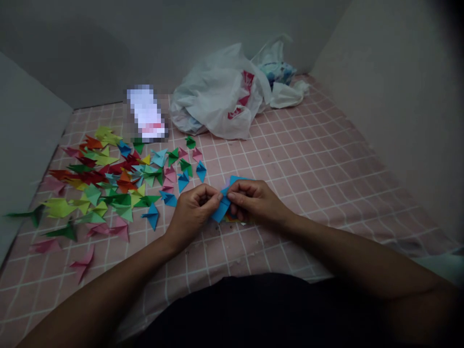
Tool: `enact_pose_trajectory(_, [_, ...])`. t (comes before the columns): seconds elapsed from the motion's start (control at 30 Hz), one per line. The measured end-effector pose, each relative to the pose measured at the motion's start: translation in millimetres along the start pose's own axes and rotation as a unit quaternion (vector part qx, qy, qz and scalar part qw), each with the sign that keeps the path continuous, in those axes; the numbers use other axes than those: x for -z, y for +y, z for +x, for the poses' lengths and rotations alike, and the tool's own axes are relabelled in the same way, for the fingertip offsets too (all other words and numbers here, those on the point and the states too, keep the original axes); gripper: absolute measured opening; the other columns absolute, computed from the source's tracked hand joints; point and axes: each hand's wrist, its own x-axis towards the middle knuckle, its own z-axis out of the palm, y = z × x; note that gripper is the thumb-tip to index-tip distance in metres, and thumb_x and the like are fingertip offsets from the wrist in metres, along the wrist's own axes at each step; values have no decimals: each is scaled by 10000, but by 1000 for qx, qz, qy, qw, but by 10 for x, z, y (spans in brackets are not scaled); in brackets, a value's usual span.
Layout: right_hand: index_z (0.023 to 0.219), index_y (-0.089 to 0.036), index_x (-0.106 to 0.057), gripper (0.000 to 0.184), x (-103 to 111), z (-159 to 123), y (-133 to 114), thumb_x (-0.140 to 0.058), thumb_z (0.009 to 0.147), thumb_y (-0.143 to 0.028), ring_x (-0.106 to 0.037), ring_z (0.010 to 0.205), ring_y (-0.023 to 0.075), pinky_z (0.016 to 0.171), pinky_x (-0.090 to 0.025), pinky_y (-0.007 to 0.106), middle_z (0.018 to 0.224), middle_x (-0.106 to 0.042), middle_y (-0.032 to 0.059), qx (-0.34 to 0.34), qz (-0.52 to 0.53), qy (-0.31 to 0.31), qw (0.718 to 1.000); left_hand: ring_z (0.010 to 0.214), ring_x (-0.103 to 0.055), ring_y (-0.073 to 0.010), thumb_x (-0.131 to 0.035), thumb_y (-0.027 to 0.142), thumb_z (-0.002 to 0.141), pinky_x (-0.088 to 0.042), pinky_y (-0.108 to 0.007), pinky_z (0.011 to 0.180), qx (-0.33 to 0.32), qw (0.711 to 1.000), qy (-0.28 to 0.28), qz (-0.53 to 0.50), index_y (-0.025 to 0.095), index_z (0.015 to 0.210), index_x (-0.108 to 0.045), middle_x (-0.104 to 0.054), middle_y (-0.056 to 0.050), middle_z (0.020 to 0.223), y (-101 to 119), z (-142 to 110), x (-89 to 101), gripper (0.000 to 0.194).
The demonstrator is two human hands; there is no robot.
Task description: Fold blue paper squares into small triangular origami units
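Observation:
A partly folded piece of blue origami paper is pinched between both hands above the checked cloth. My left hand is closed, thumb and forefinger at the paper's upper left edge. Closed on the opposite side, my right hand holds it with thumb and fingertips. Under and behind the right hand lies more blue paper, with bits of other colours showing below; the hand hides most of it. Several folded paper cranes in blue, green, pink, red, yellow and orange spread out left of my left hand.
A pink checked cloth covers the surface, with walls at the back and sides. Toward the back left lies a phone with a lit, blurred screen. Right of it sits a white plastic bag, with a blue-patterned packet behind.

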Motion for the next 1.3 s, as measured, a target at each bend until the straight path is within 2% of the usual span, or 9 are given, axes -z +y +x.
enact_pose_trajectory(0.33, [798, -172, -622, 217, 26, 32, 38, -722, 881, -346, -559, 449, 61, 414, -409, 165, 608, -662, -22, 17, 35, -13, 999, 574, -560, -122, -739, 401, 807, -459, -230, 530, 33, 999, -21, -27, 174, 723, -675, -653, -7, 643, 34, 2, 16, 250])
enact_pose_trajectory(0.57, [820, -174, -623, 191, 36, 35, 70, -700, 894, -332, -571, 464, 69, 434, -434, 176, 625, -662, -23, 30, 24, -8, 999, 589, -554, -126, -684, 374, 845, -454, -231, 541, 31, 999, -19, -2, 179, 713, -684, -639, -8, 641, 22, 6, 25, 235])
enact_pose_trajectory(0.8, [826, -172, -621, 240, 35, 28, 46, -705, 899, -384, -584, 468, 70, 433, -439, 166, 629, -670, -22, 35, 32, -22, 999, 598, -550, -125, -702, 369, 829, -460, -236, 571, 20, 1000, -12, -5, 175, 712, -677, -631, 3, 649, 38, -3, 22, 228])
enact_pose_trajectory(0.9, [869, -169, -635, 244, 48, 30, 50, -682, 921, -403, -609, 486, 72, 441, -451, 164, 658, -691, -12, 51, 44, -33, 997, 605, -536, -122, -691, 354, 836, -453, -237, 589, 11, 1000, 13, 1, 174, 699, -669, -609, 9, 644, 50, -6, 26, 228])
enact_pose_trajectory(1.1, [951, -168, -655, 155, 60, 33, 42, -679, 891, -309, -647, 507, 85, 478, -502, 181, 710, -715, -7, 63, 62, -44, 995, 638, -513, -122, -685, 364, 852, -421, -235, 596, 22, 999, 42, 4, 172, 709, -677, -581, 8, 668, 20, -5, 39, 240])
enact_pose_trajectory(1.3, [972, -180, -614, 145, 34, 33, -2, -675, 844, -209, -641, 502, 91, 493, -523, 196, 662, -697, -35, 64, 32, 4, 997, 592, -511, -114, -701, 382, 833, -414, -229, 556, 45, 999, 15, -19, 170, 711, -673, -592, 12, 645, 31, 0, 30, 246])
